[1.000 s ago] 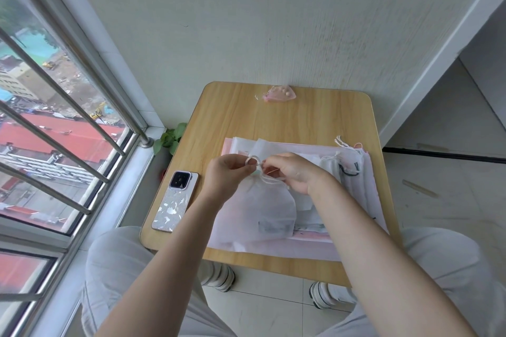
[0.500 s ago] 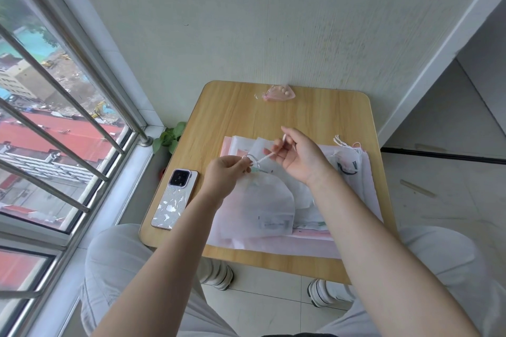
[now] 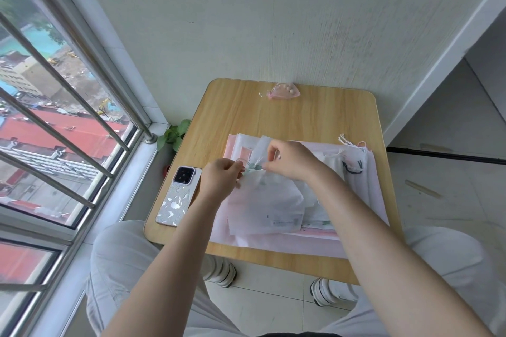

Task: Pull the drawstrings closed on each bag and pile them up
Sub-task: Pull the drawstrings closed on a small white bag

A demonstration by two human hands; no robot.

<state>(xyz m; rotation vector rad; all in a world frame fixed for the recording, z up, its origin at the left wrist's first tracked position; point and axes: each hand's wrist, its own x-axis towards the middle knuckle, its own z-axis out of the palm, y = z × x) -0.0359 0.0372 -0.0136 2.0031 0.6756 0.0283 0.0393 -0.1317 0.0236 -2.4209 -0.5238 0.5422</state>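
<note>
At frame centre, I am pinching the bag neck with my left hand while my right hand fingers are gripping the drawstring, cinching it.

A stack of bags covers the near half of the worktop. A phone lies left of the stack. A small pouch sits at the far edge, by the wall.
</note>
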